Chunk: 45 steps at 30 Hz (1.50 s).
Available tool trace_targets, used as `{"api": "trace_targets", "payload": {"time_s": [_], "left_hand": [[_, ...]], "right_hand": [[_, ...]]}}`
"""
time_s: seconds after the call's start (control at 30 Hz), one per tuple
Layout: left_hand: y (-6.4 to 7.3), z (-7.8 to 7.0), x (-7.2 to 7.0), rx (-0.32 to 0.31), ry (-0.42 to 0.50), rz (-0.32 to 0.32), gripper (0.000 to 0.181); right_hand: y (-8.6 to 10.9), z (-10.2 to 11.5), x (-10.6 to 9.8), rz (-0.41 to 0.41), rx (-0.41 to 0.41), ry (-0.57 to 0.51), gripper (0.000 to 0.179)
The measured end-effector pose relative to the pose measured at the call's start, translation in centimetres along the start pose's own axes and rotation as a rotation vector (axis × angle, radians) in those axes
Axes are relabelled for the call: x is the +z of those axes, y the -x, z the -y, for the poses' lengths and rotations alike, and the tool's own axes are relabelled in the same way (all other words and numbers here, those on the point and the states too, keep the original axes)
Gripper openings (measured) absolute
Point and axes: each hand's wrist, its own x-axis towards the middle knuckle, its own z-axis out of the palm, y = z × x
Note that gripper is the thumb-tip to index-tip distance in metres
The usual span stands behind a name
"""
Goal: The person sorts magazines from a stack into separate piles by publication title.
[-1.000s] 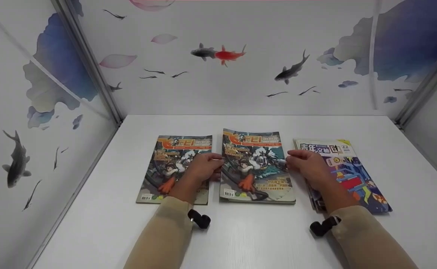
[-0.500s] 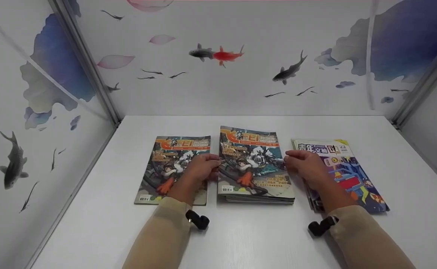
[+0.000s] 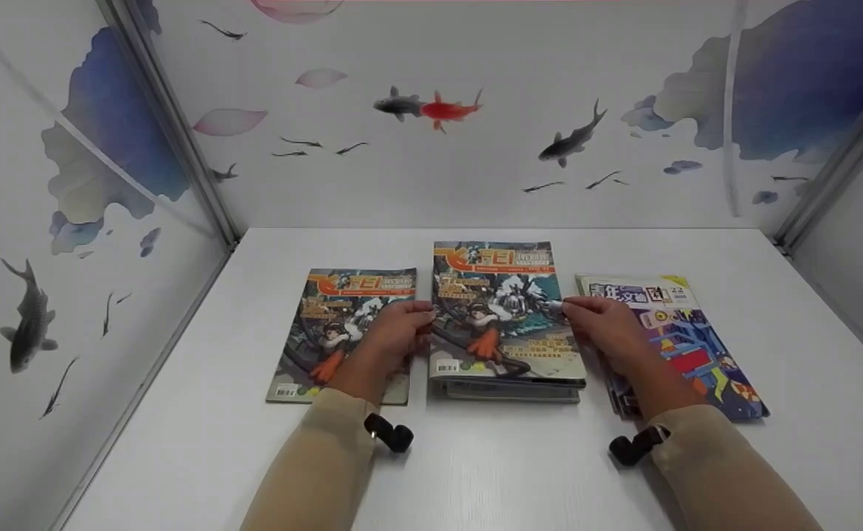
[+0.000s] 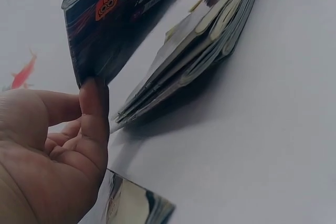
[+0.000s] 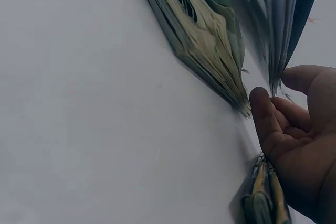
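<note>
Pinching with the fingers of the left hand (image 3: 396, 330), over the left magazine (image 3: 300, 343) lying toward the left edge of the desk (image 3: 490, 464), to hold up the middle magazine (image 3: 505, 313). Likely light, floppy and slick-covered; best taken by both side edges. Held between both hands' fingers, above the middle stack (image 3: 509, 394). Pinching likewise with the right hand (image 3: 612, 332), near the right pile (image 3: 701, 361) toward the right edge.

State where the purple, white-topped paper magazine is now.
In the head view, the purple magazine lies at the right of the white table, partly hidden by the bare right hand, right of the raised, orange-lettered paper magazine.
</note>
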Motion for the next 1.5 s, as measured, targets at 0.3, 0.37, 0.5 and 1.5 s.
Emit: {"api": "trace_targets", "payload": {"time_s": [0.3, 0.37, 0.5, 1.5], "left_hand": [[0.0, -0.1, 0.2, -0.003, 0.037, 0.005, 0.032], [0.0, -0.1, 0.1, -0.005, 0.053, 0.008, 0.031], [-0.3, 0.0, 0.0, -0.003, 0.074, 0.010, 0.031], [2.6, -0.3, -11.7, -0.009, -0.055, -0.173, 0.040]], "right_hand": [[0.0, 0.2, -0.3, 0.032, -0.024, -0.226, 0.056], [0.1, 0.4, -0.3, 0.034, -0.022, -0.264, 0.054], [0.3, 0.6, -0.1, 0.031, -0.005, -0.295, 0.052], [1.1, 6.7, 12.1, 0.089, -0.072, -0.435, 0.038]]}}
